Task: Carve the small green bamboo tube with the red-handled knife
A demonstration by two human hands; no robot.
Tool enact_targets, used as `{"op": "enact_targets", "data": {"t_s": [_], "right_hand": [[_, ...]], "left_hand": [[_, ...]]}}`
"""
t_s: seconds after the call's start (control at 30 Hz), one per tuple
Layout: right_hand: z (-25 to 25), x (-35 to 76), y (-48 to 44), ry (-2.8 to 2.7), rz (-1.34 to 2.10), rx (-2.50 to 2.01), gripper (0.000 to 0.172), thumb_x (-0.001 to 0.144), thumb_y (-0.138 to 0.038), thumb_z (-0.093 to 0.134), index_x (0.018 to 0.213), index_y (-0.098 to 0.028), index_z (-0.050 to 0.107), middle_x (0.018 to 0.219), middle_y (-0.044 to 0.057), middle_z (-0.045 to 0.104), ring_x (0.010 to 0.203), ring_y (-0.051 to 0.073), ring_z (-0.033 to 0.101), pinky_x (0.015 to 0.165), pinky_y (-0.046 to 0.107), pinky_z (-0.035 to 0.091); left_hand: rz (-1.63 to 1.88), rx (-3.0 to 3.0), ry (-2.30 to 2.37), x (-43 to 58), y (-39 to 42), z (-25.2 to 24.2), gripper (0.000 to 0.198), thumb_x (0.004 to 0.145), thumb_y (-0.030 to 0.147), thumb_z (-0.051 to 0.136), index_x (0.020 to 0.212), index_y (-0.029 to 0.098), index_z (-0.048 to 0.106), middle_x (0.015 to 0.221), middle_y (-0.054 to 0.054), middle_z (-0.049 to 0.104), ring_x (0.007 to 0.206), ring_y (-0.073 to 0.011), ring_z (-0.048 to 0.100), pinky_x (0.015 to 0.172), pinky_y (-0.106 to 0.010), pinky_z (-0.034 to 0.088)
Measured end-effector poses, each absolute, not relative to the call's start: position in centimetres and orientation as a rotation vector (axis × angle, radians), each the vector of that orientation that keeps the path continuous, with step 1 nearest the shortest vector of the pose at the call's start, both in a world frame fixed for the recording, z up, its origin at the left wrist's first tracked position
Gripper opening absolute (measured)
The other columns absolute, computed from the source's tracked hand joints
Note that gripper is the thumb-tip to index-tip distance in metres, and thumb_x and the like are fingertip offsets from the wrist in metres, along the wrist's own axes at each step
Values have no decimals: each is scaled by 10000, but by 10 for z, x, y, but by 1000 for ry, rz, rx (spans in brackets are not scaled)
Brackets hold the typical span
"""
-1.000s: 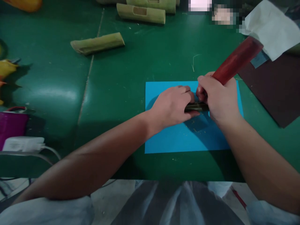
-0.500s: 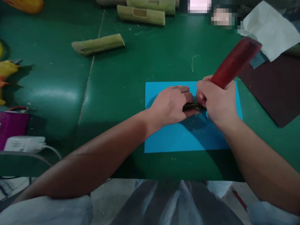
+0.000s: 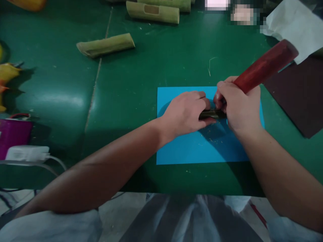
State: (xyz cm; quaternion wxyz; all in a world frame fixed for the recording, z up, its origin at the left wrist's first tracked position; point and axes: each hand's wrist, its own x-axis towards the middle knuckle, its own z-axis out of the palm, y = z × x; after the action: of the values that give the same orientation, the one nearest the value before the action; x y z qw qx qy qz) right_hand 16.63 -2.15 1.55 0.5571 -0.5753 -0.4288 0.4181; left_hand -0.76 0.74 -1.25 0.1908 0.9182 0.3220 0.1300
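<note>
Head view: the left hand [image 3: 186,114] lies over one end of a small dark bamboo piece [image 3: 212,114] and pins it down on the blue sheet [image 3: 176,148]. Its fingers are curled on the piece and grip it. The right hand [image 3: 239,107] is clenched low on a red-handled tool [image 3: 264,65]. The handle sticks up and away to the right. The tool's working end is hidden under that hand, right at the other end of the piece, so I cannot tell if it is sharp. The two hands almost touch.

I think the big danger is a slip. The left fingers sit just beside the hidden tip, so a hard push that skids off the piece could hurt them. The piece is small and has little to hold, so it could twist or pop out. The blue sheet lies loose on the shiny green surface [image 3: 126,84] and might slide under a strong push. Little crumbs on the sheet could make the piece rock. The bamboo tube [image 3: 106,45] and the dark brown sheet [image 3: 300,94] lie well apart from the hands.
</note>
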Motion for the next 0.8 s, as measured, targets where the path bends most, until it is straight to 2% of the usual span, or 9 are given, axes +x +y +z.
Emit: {"op": "enact_targets", "data": {"t_s": [0.13, 0.3, 0.5, 0.67, 0.8], "right_hand": [[14, 168, -21, -1023, 981, -1361, 491, 984, -78, 717, 571, -289, 554, 556, -27, 509, 549, 166, 395, 628, 391, 399], [13, 169, -20, -1056, 1006, -1380, 528, 1081, -136, 771, 620, -295, 566, 598, -24, 522, 588, 189, 405, 690, 418, 445], [16, 163, -22, -1012, 991, -1425, 515, 984, -98, 772, 584, -287, 508, 593, -31, 432, 599, 179, 379, 654, 406, 379], [16, 160, -25, -1058, 944, -1419, 550, 936, -168, 814, 546, -284, 443, 599, -40, 337, 595, 150, 299, 613, 377, 332], [14, 164, -24, -1053, 969, -1434, 590, 972, -293, 849, 555, -289, 432, 569, -26, 347, 572, 165, 328, 582, 384, 351]], "left_hand": [[327, 2578, 925, -6, 6, -11, 344, 1139, 494, 811, 1208, 160, 849, 1174, -151, 857, 1193, -378, 832, 1038, -488, 668], [367, 2590, 915, -6, 7, -14, 319, 1138, 482, 808, 1207, 172, 838, 1216, -150, 862, 1194, -366, 829, 1033, -475, 665], [364, 2636, 858, -7, 7, -13, 316, 1120, 499, 824, 1177, 190, 858, 1183, -129, 860, 1166, -352, 830, 1020, -466, 656], [446, 2656, 838, -8, 4, -15, 304, 1159, 481, 771, 1205, 198, 872, 1200, -127, 855, 1183, -331, 824, 1037, -453, 635], [415, 2650, 839, -8, 9, -17, 323, 1144, 513, 775, 1183, 210, 881, 1151, -121, 847, 1118, -333, 821, 962, -454, 615]]}}
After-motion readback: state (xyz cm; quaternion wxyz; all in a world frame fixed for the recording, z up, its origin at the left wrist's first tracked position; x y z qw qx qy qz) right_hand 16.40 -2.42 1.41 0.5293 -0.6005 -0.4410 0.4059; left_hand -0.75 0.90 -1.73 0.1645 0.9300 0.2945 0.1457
